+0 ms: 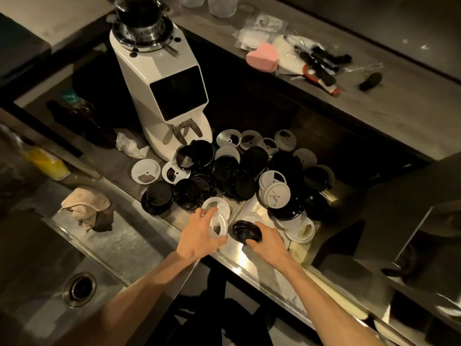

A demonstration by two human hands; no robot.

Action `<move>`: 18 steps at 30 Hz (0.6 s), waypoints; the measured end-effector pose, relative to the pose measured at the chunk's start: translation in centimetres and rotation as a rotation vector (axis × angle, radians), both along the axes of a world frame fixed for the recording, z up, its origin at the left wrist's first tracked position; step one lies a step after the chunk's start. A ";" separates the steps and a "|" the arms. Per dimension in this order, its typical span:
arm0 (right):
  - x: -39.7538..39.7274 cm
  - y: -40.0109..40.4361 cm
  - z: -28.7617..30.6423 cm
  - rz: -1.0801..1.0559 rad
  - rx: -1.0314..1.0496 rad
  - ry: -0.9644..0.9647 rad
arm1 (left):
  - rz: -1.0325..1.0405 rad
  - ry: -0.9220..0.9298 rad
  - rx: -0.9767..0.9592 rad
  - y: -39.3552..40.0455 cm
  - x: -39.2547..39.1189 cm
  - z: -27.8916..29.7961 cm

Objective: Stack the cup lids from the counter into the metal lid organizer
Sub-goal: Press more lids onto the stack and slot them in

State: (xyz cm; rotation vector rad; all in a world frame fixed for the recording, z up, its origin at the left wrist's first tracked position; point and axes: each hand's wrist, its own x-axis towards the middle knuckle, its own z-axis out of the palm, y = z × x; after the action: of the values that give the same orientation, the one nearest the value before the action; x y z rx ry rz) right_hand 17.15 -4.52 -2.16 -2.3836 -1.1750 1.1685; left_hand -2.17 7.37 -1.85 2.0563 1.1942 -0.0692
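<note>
Several black and white cup lids (239,171) lie in a loose heap on the steel counter (239,260). My left hand (199,236) has its fingers curled round a white lid (219,227) at the near edge of the heap. My right hand (267,239) grips a short stack of black lids (245,231) just beside it. More white lids (299,227) lie to the right of that hand. No metal lid organizer can be made out in view.
A white coffee grinder (164,96) stands behind the heap. A crumpled cloth (87,206) lies by the sink (79,289) at the left. A raised shelf at the back right carries a pink heart-shaped box (262,57), pens and plastic bags.
</note>
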 end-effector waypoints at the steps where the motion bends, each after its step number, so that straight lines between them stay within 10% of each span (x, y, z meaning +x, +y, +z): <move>1: 0.2 -0.2 0.0 -0.030 0.007 0.021 | 0.007 -0.021 -0.028 0.1 0.3 0.0; 6: 0.7 -0.6 0.0 -0.238 0.072 0.141 | 0.081 -0.167 -0.286 0.0 1.3 0.7; 13: 0.8 -0.4 3.4 -0.595 0.252 0.466 | 0.681 -0.572 -1.145 -0.1 1.6 2.6; 18: 0.9 -0.6 9.2 -0.633 0.316 0.903 | 0.499 -0.626 -1.030 -0.6 2.6 4.5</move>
State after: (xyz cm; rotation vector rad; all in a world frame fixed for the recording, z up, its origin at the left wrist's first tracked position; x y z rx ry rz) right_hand 18.02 -5.08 7.09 -1.4830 -0.2460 1.4138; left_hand 0.44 6.78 2.61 0.7636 0.9263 0.1602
